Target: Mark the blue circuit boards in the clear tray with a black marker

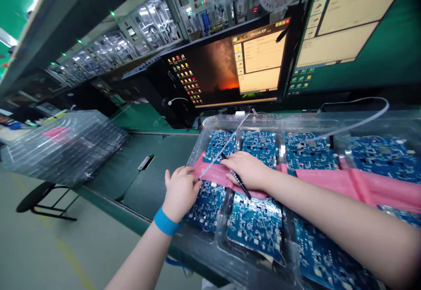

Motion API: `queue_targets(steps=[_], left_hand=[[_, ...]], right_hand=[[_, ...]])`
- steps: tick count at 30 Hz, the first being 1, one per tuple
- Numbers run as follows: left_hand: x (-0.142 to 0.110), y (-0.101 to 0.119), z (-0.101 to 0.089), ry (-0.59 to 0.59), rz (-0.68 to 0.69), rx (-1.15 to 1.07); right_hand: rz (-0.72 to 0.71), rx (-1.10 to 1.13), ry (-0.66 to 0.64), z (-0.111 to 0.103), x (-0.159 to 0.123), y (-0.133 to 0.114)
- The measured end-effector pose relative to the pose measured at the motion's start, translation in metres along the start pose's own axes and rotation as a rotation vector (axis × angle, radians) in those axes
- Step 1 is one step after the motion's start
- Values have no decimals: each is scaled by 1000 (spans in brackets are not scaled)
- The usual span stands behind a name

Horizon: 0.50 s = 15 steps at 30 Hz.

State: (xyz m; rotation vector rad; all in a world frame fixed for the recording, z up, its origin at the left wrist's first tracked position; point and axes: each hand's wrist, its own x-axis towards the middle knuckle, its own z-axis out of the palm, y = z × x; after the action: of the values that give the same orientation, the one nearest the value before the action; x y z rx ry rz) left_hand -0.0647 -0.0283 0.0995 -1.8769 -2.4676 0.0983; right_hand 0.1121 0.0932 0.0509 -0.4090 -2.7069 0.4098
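A clear plastic tray [210, 125] on the bench holds several blue circuit boards [261, 145] in pockets. A pink strip [355, 187] lies across the tray from left to right. My left hand [179, 191], with a blue wristband, pinches the left end of the pink strip at the tray's left edge. My right hand [248, 169] rests palm down on the strip just beside it, fingers curled round a black pen [238, 180]. A thin white cable [355, 123] runs over the boards towards my hands.
Two monitors [230, 68] stand behind the tray. A stack of clear empty trays [66, 145] sits at the left on the green bench [144, 180]. A black stool [36, 198] stands on the floor below. Machines line the background.
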Motion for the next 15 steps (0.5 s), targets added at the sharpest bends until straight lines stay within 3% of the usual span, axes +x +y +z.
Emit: queue_targets(steps=[7,15], left_hand=[[3,-4,2,13,-30,-93],[12,-13,6,18,53,-271]], right_hand=[[14,20,2,1,0,0],[15,12,-1,-3,-1,0]])
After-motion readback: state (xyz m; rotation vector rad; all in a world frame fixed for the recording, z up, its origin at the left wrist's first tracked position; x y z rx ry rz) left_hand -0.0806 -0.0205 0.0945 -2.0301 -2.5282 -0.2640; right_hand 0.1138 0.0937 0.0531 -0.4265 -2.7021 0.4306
